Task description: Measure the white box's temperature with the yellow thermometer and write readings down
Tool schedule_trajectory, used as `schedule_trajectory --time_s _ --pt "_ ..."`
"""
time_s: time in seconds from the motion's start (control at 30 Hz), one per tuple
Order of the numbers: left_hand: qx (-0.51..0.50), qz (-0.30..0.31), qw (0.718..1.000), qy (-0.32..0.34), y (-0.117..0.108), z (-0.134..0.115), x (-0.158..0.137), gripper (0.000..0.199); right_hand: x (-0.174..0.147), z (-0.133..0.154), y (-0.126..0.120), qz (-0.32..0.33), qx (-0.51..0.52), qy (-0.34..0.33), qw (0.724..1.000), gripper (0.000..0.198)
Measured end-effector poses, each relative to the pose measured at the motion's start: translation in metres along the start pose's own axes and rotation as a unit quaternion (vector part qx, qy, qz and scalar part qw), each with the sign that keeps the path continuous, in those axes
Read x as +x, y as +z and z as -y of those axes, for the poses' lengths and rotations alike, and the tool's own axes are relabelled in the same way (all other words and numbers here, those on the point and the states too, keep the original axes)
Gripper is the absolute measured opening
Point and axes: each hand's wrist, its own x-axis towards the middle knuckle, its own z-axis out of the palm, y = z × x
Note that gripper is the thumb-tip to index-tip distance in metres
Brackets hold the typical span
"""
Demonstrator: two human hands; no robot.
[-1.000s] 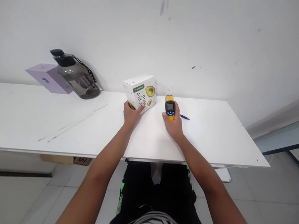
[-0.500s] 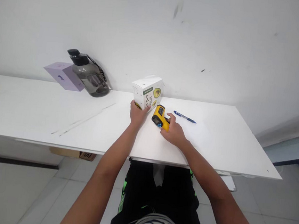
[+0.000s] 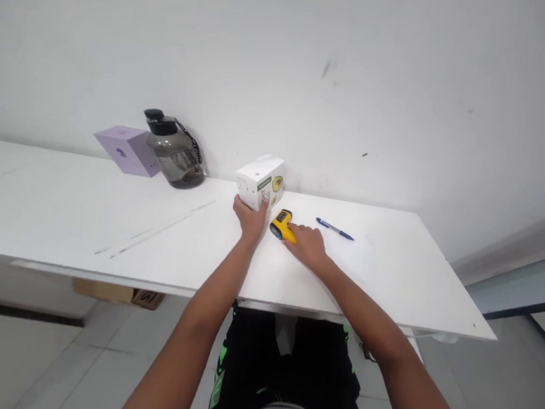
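Observation:
A white carton with avocado pictures [image 3: 256, 183] stands upright near the wall. My left hand [image 3: 251, 218] grips its lower part, thumb on the printed face and fingers round the left side. Just right of the carton is a yellow and black infrared thermometer [image 3: 281, 223], its small display facing back toward me. My right hand [image 3: 308, 242] is wrapped round the thermometer's handle, close above the table. Beyond that hand, to its right, lies a blue pen [image 3: 335, 229].
A dark translucent water bottle [image 3: 177, 158] with a strap stands at the back left, in front of a lilac box [image 3: 131, 153]. The white table [image 3: 165, 233] meets the wall behind. Beneath it on the floor is a cardboard box [image 3: 116, 293].
The view has tilted, so the table things sit lower in the picture. The thermometer has turned slightly in my right hand and the forefinger is more curled. My left hand still holds the carton.

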Motion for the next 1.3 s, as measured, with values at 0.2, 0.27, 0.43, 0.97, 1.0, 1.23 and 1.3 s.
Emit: schedule_trajectory --time_s 0.2,0.27,0.43,0.97,1.0,1.23,1.3 --pt "0.091 -0.011 0.982 0.162 -0.01 -0.019 -0.016 0.073 0.02 0.037 0.012 -0.008 0.053 0.061 0.997 0.047" --pt "0.101 -0.003 0.981 0.166 -0.011 -0.02 -0.017 0.072 0.023 0.041 0.015 -0.008 0.095 0.054 0.994 0.046" --pt "0.114 -0.027 0.972 0.203 -0.012 -0.02 -0.016 0.071 0.011 -0.003 0.002 -0.079 0.214 0.064 0.971 0.041" --pt "0.241 0.458 0.736 0.437 0.0 -0.039 -0.064 0.034 -0.023 -0.111 -0.008 -0.163 0.065 0.174 0.969 0.028" --pt "0.25 0.466 0.728 0.436 0.0 -0.04 -0.063 0.033 -0.024 -0.108 -0.01 -0.173 0.098 0.187 0.962 0.029" --pt "0.265 0.48 0.739 0.392 -0.005 -0.035 -0.049 0.033 -0.029 -0.107 -0.009 -0.149 0.188 0.15 0.959 0.026" --pt "0.265 0.471 0.756 0.368 -0.008 -0.03 -0.042 0.031 -0.029 -0.109 -0.008 -0.141 0.218 0.151 0.954 0.032"
